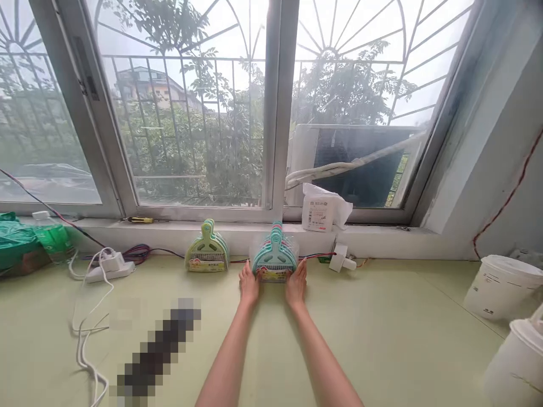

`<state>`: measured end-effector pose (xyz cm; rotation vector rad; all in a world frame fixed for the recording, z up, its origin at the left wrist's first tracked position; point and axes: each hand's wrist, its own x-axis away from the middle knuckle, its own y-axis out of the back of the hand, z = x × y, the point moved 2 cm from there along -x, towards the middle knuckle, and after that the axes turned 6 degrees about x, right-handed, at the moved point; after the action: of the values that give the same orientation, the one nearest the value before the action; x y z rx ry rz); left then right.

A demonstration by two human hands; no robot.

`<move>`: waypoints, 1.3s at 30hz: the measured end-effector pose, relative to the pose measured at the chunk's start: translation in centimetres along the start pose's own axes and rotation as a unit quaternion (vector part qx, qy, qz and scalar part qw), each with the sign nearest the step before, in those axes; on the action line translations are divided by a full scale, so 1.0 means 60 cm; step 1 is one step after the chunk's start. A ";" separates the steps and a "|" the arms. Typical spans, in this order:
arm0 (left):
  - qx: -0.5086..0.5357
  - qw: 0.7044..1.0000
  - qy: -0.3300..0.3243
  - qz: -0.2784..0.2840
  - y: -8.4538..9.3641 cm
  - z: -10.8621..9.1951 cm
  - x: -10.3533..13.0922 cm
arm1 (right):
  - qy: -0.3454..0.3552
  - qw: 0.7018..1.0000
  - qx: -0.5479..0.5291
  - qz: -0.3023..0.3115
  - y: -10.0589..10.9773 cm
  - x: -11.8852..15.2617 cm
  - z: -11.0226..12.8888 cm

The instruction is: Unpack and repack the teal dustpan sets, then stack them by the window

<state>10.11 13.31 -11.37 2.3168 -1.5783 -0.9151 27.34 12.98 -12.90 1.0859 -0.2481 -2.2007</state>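
Observation:
A stack of small teal dustpan-and-brush sets (275, 257) stands upright against the wall below the window, with some pink edges showing behind the front one. My left hand (249, 282) grips its left side and my right hand (296, 281) its right side, fingers pressed along the edges. Each set has a handle with a hole at the top and a yellow printed label low on the front. To the left, apart from my hands, a second stack of yellow-green dustpan-and-brush sets (207, 249) leans by the same wall.
A power strip (111, 270) with white cables lies at left, near a green bottle (53, 237). On the sill are a screwdriver (141, 220) and a white paper package (324, 209). A white plug-like device (340, 258) sits right of my hands. White tubs (503, 285) stand at right.

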 end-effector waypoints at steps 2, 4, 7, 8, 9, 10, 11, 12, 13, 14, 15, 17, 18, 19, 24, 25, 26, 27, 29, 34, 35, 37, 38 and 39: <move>-0.004 1.000 -0.005 0.025 -0.007 0.009 -0.004 | 0.004 1.000 0.004 0.021 -0.011 -0.001 -0.009; -0.003 0.999 0.000 0.037 -0.007 0.013 -0.003 | -0.006 0.999 0.003 0.047 -0.008 0.001 -0.013; 0.013 0.999 0.011 0.051 -0.003 0.008 0.004 | -0.026 0.997 -0.008 0.073 0.006 0.003 -0.010; 0.023 0.998 0.016 0.053 -0.001 0.005 0.007 | -0.031 0.996 -0.015 0.079 0.012 0.003 -0.008; 0.037 0.998 0.019 0.052 0.002 0.002 0.010 | -0.037 0.995 -0.021 0.086 0.017 0.005 -0.005; 0.052 0.997 0.022 0.045 0.005 -0.001 0.013 | -0.046 0.994 -0.026 0.091 0.024 0.007 -0.002; 0.068 0.997 0.024 0.034 0.008 -0.004 0.016 | -0.056 0.994 -0.028 0.094 0.031 0.010 0.002; 0.083 0.996 0.023 0.019 0.013 -0.007 0.020 | -0.067 0.993 -0.026 0.091 0.040 0.014 0.005; 0.096 0.995 0.021 0.001 0.019 -0.009 0.025 | -0.077 0.994 -0.023 0.081 0.051 0.019 0.009; 0.105 0.994 0.019 -0.019 0.025 -0.010 0.032 | -0.083 0.994 -0.018 0.061 0.065 0.025 0.012; 0.113 0.993 0.021 -0.038 0.032 -0.011 0.039 | -0.085 0.996 -0.013 0.036 0.082 0.032 0.017; 0.122 0.990 0.038 -0.067 0.048 -0.010 0.060 | -0.070 0.997 -0.012 -0.006 0.118 0.052 0.026; 0.127 0.988 0.051 -0.075 0.056 -0.009 0.074 | -0.060 0.998 -0.016 -0.012 0.137 0.063 0.032; 0.132 0.986 0.066 -0.079 0.065 -0.008 0.089 | -0.049 0.999 -0.024 -0.003 0.153 0.075 0.038; 0.168 0.981 0.082 -0.057 0.103 -0.019 0.182 | 0.000 0.976 -0.101 0.192 0.209 0.132 0.073; 0.173 0.981 0.077 -0.050 0.109 -0.023 0.201 | 0.000 0.969 -0.110 0.222 0.217 0.142 0.080; 0.176 0.981 0.072 -0.042 0.115 -0.027 0.218 | -0.008 0.962 -0.117 0.245 0.224 0.151 0.084; 0.177 0.981 0.066 -0.033 0.122 -0.031 0.232 | -0.020 0.956 -0.126 0.265 0.231 0.158 0.088; 0.168 0.984 0.049 -0.021 0.142 -0.035 0.243 | -0.052 0.939 -0.155 0.301 0.243 0.172 0.092; 0.092 0.989 0.055 -0.099 0.233 -0.022 0.130 | -0.069 0.907 -0.179 0.374 0.257 0.191 0.094; 0.072 0.987 0.072 -0.127 0.254 -0.013 0.092 | -0.057 0.908 -0.171 0.379 0.257 0.192 0.095; 0.030 0.979 0.107 -0.169 0.294 0.007 0.017 | -0.035 0.913 -0.151 0.378 0.254 0.190 0.100; 0.011 0.976 0.123 -0.179 0.311 0.019 -0.015 | -0.028 0.915 -0.142 0.377 0.252 0.189 0.102; -0.003 0.976 0.134 -0.174 0.324 0.031 -0.045 | -0.025 0.917 -0.134 0.376 0.248 0.187 0.104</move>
<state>-6.65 7.98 -2.49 2.6286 -1.0849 -0.6319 24.83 -6.26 -9.61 0.6302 -0.3116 -1.5086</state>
